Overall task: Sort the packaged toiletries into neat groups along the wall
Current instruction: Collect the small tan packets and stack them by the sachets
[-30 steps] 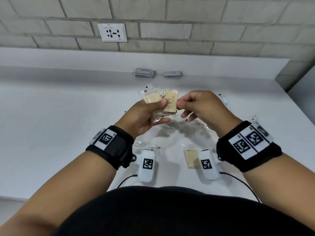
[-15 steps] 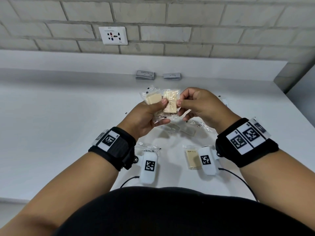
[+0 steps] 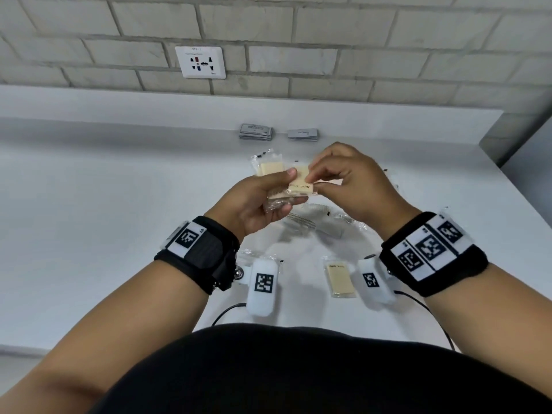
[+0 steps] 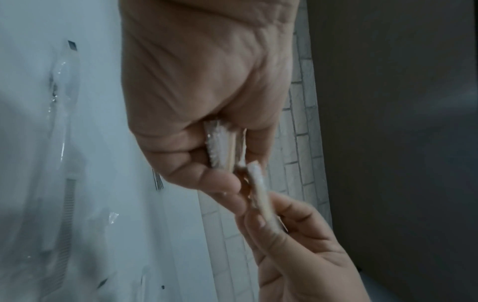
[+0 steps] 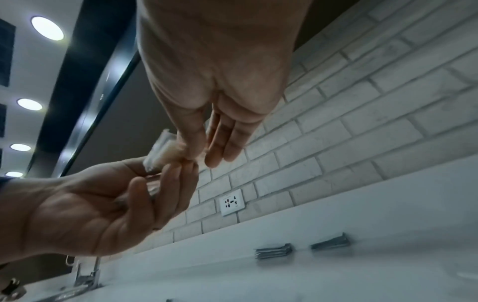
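Observation:
My left hand (image 3: pixel 283 189) grips a small fan of clear-wrapped cream soap packets (image 3: pixel 270 167) above the white counter, thumb on top. My right hand (image 3: pixel 313 182) pinches the top soap packet (image 3: pixel 301 182) by its right edge; that packet lies crosswise, label toward me. In the left wrist view the held packets (image 4: pixel 222 147) show edge-on between thumb and fingers, and the pinched packet (image 4: pixel 261 196) sits between the other hand's fingertips. The right wrist view shows the same packets (image 5: pixel 160 155) where both hands meet. Another soap packet (image 3: pixel 340 279) lies on the counter near my body.
Two low stacks of grey sachets (image 3: pixel 256 132) (image 3: pixel 302 134) sit against the wall ledge. Wrapped combs (image 3: pixel 301 222) lie on the counter under my hands. A socket (image 3: pixel 200 61) is on the brick wall. The counter (image 3: pixel 104 204) ends at a corner on the right.
My right hand has closed in on the top soap packet and turned it crosswise in the left hand's stack. Both hands have risen slightly.

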{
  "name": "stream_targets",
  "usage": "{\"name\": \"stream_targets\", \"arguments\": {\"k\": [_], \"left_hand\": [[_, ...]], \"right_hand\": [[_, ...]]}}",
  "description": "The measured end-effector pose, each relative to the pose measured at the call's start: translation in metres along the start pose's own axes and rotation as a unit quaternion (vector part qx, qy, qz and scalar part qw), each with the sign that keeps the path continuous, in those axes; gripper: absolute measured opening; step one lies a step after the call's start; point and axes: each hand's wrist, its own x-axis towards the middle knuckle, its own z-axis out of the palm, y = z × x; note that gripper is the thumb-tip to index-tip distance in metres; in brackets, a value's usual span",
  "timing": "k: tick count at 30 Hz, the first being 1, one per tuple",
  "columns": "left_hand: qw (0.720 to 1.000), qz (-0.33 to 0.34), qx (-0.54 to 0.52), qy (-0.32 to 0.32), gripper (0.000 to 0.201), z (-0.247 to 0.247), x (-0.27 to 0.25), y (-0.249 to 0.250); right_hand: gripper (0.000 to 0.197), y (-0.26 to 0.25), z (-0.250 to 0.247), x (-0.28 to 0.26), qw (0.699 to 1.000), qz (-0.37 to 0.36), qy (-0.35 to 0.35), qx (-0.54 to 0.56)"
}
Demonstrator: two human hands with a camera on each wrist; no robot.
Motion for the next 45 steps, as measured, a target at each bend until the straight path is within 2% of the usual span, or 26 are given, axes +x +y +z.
{"name": "stream_targets", "arguments": {"k": [2, 4, 7, 10, 13, 16, 18, 21, 25, 26, 28, 31, 32, 34, 36, 39, 42, 45], "left_hand": [[0.999, 0.033, 0.02, 0.016, 0.004, -0.001, 0.002, 0.0], [0.997, 0.063, 0.045, 0.024, 0.006, -0.003, 0.003, -0.001], [0.992, 0.098, 0.085, 0.007, 0.009, -0.003, 0.003, -0.005], [0.988, 0.111, 0.102, -0.009, 0.01, -0.001, 0.003, -0.008], [0.986, 0.119, 0.11, -0.021, 0.02, 0.0, 0.003, -0.008], [0.987, 0.147, 0.071, -0.002, 0.009, 0.001, 0.004, -0.006], [0.987, 0.156, 0.044, 0.013, 0.011, 0.001, 0.005, -0.006], [0.983, 0.167, 0.073, 0.023, 0.01, -0.002, 0.008, -0.006], [0.965, 0.189, 0.179, 0.033, 0.012, -0.008, 0.008, -0.003], [0.962, 0.183, 0.199, 0.028, 0.011, -0.008, 0.007, -0.004], [0.963, 0.166, 0.211, 0.021, 0.006, -0.006, 0.007, -0.006], [0.976, 0.148, 0.158, 0.011, 0.004, -0.003, 0.008, -0.01], [0.978, 0.144, 0.153, 0.009, 0.003, -0.003, 0.009, -0.012], [0.978, 0.138, 0.156, 0.01, 0.01, -0.004, 0.01, -0.012], [0.981, 0.131, 0.143, 0.029, 0.016, -0.009, 0.011, -0.012], [0.984, 0.116, 0.126, 0.047, 0.017, -0.016, 0.011, -0.011], [0.982, 0.111, 0.15, 0.013, 0.02, -0.012, 0.01, -0.013], [0.966, 0.107, 0.233, -0.011, 0.025, -0.001, 0.01, -0.017]], "right_hand": [[0.021, 0.003, 0.003, -0.002, 0.999, 0.013, 0.037, 0.01], [0.029, 0.006, 0.003, 0.0, 0.992, 0.061, 0.079, 0.074], [0.026, 0.002, 0.0, 0.007, 0.961, 0.154, 0.044, 0.224], [0.015, -0.001, 0.001, 0.013, 0.95, 0.187, 0.043, 0.246], [0.009, -0.001, 0.002, 0.014, 0.941, 0.207, 0.058, 0.261], [0.022, 0.0, 0.004, 0.011, 0.926, 0.26, -0.008, 0.275], [0.021, -0.002, 0.01, 0.006, 0.923, 0.278, -0.047, 0.262], [0.016, -0.001, 0.01, 0.007, 0.925, 0.283, -0.033, 0.252], [0.017, 0.002, -0.008, 0.013, 0.955, 0.267, -0.112, 0.062], [0.018, 0.002, -0.012, 0.015, 0.958, 0.262, -0.102, 0.05], [0.019, 0.005, -0.015, 0.018, 0.961, 0.257, -0.034, 0.098], [0.013, 0.011, -0.015, 0.021, 0.929, 0.27, 0.075, 0.241], [0.013, 0.015, -0.014, 0.021, 0.927, 0.271, 0.093, 0.24], [0.015, 0.019, -0.016, 0.02, 0.949, 0.254, 0.099, 0.157], [0.018, 0.02, -0.026, 0.02, 0.964, 0.223, 0.073, 0.122], [0.017, 0.018, -0.041, 0.019, 0.958, 0.197, 0.017, 0.209], [0.017, 0.017, -0.039, 0.02, 0.973, 0.188, -0.044, 0.129], [0.016, 0.014, -0.028, 0.019, 0.973, 0.199, -0.091, 0.075]]}}
